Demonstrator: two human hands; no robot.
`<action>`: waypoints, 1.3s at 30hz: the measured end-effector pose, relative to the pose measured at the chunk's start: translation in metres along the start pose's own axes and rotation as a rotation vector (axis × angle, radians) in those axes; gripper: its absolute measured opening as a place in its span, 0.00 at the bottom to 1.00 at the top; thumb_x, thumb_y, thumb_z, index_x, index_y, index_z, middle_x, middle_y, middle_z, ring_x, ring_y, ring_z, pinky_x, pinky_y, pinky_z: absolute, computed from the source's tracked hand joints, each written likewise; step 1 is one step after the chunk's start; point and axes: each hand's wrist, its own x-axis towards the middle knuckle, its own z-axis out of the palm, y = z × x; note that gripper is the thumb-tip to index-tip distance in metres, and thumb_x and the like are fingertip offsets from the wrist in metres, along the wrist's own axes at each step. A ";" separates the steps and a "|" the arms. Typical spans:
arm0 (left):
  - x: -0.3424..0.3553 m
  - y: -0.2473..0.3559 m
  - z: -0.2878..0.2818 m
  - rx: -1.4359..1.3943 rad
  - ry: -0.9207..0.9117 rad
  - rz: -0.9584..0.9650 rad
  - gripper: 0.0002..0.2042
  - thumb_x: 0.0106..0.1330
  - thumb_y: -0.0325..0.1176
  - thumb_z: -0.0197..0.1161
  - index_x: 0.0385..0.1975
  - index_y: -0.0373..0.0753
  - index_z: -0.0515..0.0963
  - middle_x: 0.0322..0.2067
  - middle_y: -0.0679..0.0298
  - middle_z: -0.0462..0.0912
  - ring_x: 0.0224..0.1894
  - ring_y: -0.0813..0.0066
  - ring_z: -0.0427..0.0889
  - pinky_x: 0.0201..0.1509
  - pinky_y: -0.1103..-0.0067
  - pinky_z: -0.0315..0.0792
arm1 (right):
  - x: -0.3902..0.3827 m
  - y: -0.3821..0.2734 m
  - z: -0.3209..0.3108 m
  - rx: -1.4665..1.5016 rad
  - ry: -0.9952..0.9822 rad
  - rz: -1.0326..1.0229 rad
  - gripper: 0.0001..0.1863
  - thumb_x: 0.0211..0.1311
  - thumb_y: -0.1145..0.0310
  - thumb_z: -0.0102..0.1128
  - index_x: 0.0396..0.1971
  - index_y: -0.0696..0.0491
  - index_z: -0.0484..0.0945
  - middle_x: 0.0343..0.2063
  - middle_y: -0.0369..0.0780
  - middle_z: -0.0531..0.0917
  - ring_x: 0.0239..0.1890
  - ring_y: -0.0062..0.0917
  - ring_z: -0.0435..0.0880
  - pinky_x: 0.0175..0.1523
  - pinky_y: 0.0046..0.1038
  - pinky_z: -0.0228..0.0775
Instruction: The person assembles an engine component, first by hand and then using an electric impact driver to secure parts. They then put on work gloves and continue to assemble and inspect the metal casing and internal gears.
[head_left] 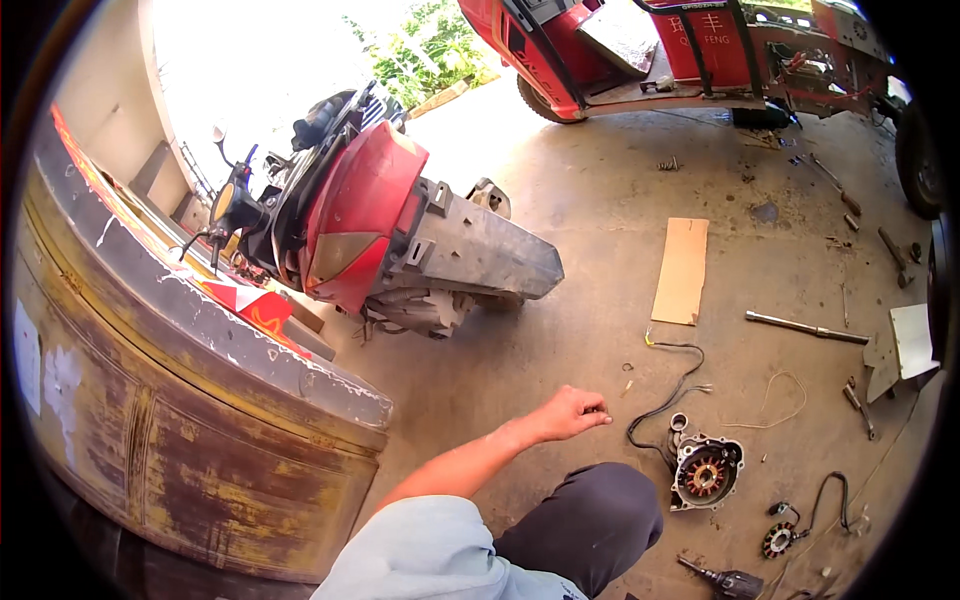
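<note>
My left hand (572, 413) hangs over the concrete floor with its fingers curled closed. Whatever may be between the fingertips is too small to make out. Just right of it lies a black cable (652, 408) with a yellow-tipped end, running down to a metal engine cover (738, 462). Inside that cover sits a ring of copper-coloured coils (706, 476). A second, loose coil ring (778, 541) with a black lead lies farther right, near a dark power tool (735, 583). My right hand is outside the picture.
A flat cardboard piece (681, 272) lies ahead, with a long metal bar (808, 328), a bent metal plate (912, 335) and several tools to its right. A red motor scooter (365, 220) and a worn wooden cabinet (200, 440) stand left; a red vehicle (705, 45) is behind.
</note>
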 end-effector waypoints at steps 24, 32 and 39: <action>-0.066 0.013 -0.642 0.253 1.063 -0.235 0.24 0.66 0.27 0.65 0.64 0.42 0.80 0.45 0.55 0.89 0.43 0.65 0.89 0.43 0.66 0.84 | -0.048 -0.334 -0.298 0.551 0.597 -0.817 0.14 0.69 0.68 0.67 0.47 0.61 0.81 0.31 0.40 0.87 0.30 0.22 0.87 0.36 0.24 0.80; -0.024 0.125 -0.703 0.210 1.660 0.202 0.17 0.67 0.40 0.70 0.44 0.30 0.87 0.38 0.54 0.90 0.40 0.65 0.87 0.49 0.71 0.78 | -0.090 -0.232 -0.333 0.512 1.068 -0.749 0.15 0.80 0.58 0.58 0.51 0.54 0.81 0.33 0.32 0.84 0.30 0.13 0.81 0.32 0.16 0.72; 0.106 0.348 -0.488 0.294 0.716 0.795 0.18 0.80 0.42 0.56 0.50 0.32 0.83 0.35 0.61 0.90 0.33 0.78 0.86 0.39 0.81 0.78 | -0.173 -0.345 -0.307 0.380 1.120 -1.093 0.15 0.80 0.64 0.57 0.54 0.58 0.82 0.39 0.34 0.85 0.39 0.15 0.82 0.40 0.18 0.73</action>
